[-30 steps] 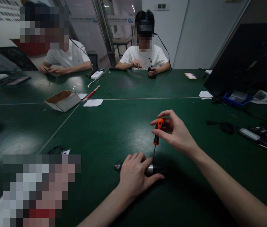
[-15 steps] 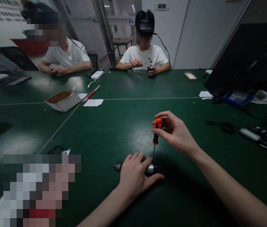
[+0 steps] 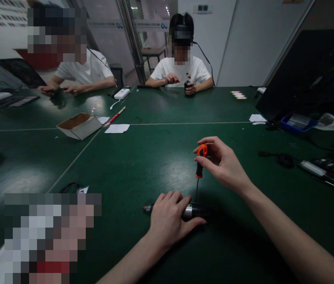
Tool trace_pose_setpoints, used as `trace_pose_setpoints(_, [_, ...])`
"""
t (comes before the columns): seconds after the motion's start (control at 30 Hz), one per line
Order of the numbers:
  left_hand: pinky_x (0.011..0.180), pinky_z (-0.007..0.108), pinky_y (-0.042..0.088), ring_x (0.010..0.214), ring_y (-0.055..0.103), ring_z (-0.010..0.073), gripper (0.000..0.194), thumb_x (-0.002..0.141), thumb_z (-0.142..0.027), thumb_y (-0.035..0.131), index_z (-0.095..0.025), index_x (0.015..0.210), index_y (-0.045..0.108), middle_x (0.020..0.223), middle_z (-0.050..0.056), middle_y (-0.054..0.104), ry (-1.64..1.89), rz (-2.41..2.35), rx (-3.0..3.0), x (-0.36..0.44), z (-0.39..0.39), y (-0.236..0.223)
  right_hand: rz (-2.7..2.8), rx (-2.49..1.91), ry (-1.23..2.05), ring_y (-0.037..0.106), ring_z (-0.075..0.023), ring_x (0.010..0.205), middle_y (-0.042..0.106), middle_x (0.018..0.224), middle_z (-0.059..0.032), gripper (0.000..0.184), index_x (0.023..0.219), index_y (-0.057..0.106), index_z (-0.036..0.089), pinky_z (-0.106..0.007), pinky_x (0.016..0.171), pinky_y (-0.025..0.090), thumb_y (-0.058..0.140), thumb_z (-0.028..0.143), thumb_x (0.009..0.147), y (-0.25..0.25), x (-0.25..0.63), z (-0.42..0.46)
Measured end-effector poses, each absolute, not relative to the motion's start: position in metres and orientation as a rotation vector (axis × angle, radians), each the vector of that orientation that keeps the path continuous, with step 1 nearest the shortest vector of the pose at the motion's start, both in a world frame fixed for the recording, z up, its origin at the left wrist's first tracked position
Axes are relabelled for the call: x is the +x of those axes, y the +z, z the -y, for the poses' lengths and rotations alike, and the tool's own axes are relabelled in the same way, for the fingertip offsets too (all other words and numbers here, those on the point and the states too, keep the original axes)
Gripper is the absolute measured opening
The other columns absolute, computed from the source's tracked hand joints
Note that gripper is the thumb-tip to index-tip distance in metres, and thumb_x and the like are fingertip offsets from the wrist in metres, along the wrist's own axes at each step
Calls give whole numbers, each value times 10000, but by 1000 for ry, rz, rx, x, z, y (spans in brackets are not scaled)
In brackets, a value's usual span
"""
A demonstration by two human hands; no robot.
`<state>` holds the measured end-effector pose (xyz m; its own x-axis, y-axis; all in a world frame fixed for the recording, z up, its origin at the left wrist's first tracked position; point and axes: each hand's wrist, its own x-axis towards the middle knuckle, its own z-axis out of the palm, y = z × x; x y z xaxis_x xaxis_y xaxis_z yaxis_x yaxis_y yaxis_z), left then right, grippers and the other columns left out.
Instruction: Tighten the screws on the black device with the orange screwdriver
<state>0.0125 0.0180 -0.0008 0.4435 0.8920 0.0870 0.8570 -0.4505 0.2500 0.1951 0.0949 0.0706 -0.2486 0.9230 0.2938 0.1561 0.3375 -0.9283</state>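
My right hand (image 3: 218, 159) pinches the orange-and-black handle of a screwdriver (image 3: 201, 157) between thumb and fingertips. The screwdriver stands nearly upright, its thin shaft pointing down at a black-and-silver cylindrical device (image 3: 188, 211). Whether the tip touches the device cannot be made out. My left hand (image 3: 167, 213) is wrapped over the device and presses it on the green table (image 3: 143, 157). A narrow end (image 3: 147, 208) of the device sticks out left of my fingers; its middle is hidden under the hand, and its right end is dark.
An open cardboard box (image 3: 80, 128) and paper (image 3: 116, 128) lie ahead left. On the right are a coiled cable (image 3: 284, 160), a silver-and-black device (image 3: 313, 169), a blue tray (image 3: 298, 123) and a large black screen (image 3: 308, 71). Two people in white shirts sit across the table.
My right hand and the screwdriver have shifted slightly right and up, the shaft moving right along the device. My left hand has stayed in place.
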Motion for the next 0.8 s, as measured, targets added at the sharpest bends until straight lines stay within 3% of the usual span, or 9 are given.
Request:
trace_pose_setpoints(0.2, [716, 400, 429, 797, 580, 259, 602, 782, -704, 592, -197, 1092, 685, 897, 69, 631, 312, -1541, 2507, 14, -18, -2, 2081, -1131, 793, 566, -121, 787, 608, 931, -27, 220, 1080, 518, 171, -259, 716, 436, 441, 128, 878, 82, 194, -84])
trace_pose_setpoints(0.4, [721, 404, 424, 805, 578, 261, 542, 790, -682, 600, -209, 1042, 683, 888, 60, 621, 295, -1534, 2487, 14, -19, -1, 2576, -1195, 955, 545, -123, 659, 646, 732, -4, 92, 799, 673, 174, -232, 600, 362, 621, 249, 803, 71, 188, -83])
trace_pose_setpoints(0.8, [705, 394, 421, 765, 572, 245, 535, 778, -697, 601, -180, 890, 676, 862, 59, 621, 311, -1534, 2500, 13, -19, -2, 2850, -1198, 943, 580, -141, 653, 698, 771, -42, 150, 849, 711, 176, -223, 551, 323, 570, 211, 813, 56, 182, -81])
